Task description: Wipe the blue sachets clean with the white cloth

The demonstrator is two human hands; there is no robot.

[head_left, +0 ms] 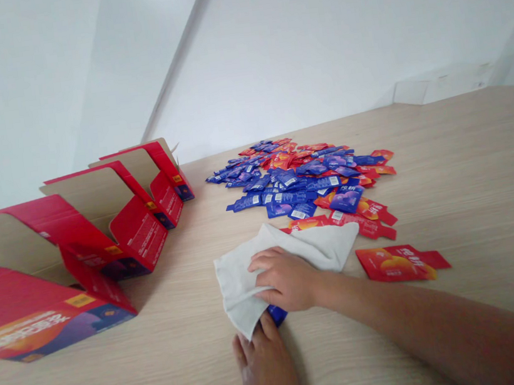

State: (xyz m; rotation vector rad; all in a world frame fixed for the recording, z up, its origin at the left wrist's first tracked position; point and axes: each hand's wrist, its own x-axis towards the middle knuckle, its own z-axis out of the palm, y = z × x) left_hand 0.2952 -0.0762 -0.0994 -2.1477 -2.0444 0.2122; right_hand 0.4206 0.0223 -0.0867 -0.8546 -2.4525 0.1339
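A white cloth (pixel 243 270) is spread on the table, covering most of a small blue packet (pixel 277 314) whose edge shows beneath it. My right hand (pixel 290 278) presses down on the cloth, its fingers slightly curled into the fabric. Close to me, my left hand (pixel 267 368) holds the near end of the blue packet against the table; its fingertips are partly hidden at the cloth's lower edge. To the right of the cloth lies a flat red and orange packet (pixel 392 264). Another red packet (pixel 365 225) lies at the cloth's far edge.
A heap of blue and red packets (pixel 293 178) lies beyond the cloth on the wooden table (pixel 474 189). Several open red cardboard boxes (pixel 96 302) stand in a row on the left. A white wall (pixel 336 37) rises behind the table, with a white panel (pixel 442 86) at right.
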